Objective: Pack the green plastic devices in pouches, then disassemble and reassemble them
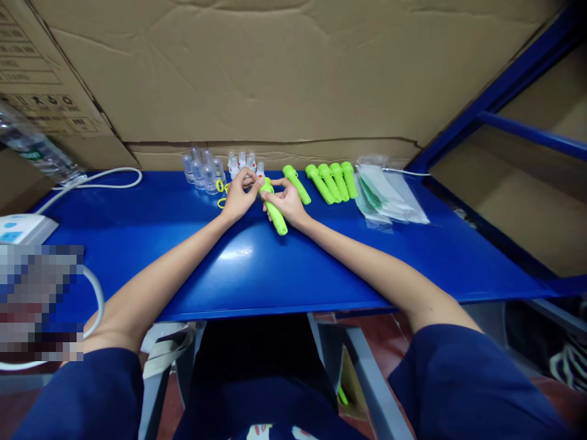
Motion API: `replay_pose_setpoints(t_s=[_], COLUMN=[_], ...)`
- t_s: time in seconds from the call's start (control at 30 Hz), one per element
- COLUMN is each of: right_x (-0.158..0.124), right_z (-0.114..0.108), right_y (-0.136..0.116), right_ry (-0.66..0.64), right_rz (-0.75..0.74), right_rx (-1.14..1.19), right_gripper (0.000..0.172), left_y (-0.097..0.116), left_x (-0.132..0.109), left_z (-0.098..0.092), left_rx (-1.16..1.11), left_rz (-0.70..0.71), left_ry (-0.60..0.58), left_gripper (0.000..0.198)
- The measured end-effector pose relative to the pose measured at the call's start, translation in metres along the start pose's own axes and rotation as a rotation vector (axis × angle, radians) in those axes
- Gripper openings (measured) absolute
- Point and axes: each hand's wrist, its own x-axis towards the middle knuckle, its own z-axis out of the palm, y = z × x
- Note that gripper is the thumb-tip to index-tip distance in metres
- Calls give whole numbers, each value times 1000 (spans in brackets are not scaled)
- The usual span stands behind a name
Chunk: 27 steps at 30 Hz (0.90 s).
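A lime-green flashlight-shaped tube (277, 219) lies slanted in my right hand (288, 203), whose fingers close around its upper part. The wider head points away from me and the narrow end toward me. My left hand (242, 192) is at that head, thumb and forefinger pinched together; what they hold, if anything, is too small to make out. Just beside the left hand lie yellow-green rings (222, 203). Behind it stand small clear pieces with white bases and red spots (242, 160). Another green tube (297, 184) rests right of my hands.
Clear domed cylinders (210, 177) stand at the back left of the blue table (220, 281). Several green tubes (337, 182) lie in a row at right, beside plastic packets (389, 192). A white power strip (27, 229), cable and plastic bottle (36, 146) occupy the left. Cardboard (293, 73) walls the back.
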Motion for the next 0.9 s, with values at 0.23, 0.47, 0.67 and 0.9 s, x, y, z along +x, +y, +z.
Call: replay_pose_setpoints(t_s=[0.23,0.47,0.67,0.9], right_x=[4,6,4,1], right_z=[-7,-8,-6,-6], right_y=[-7,-4,-3,-7], right_ry=[-133,-154,-149,-150], right_rz=[54,28,27,60], right_rx=[104,150,110,67], right_gripper=[68,68,77,80], left_y=[-7,-10,-5,-6], left_x=[7,10,11,8], left_z=[-6,-6,-6,-5], left_rx=[-83,-112,-63,-79], left_rz=[-29,-38,-97,-99], left_ry=[-38,33,74,20], left_gripper=[55,57,51,51])
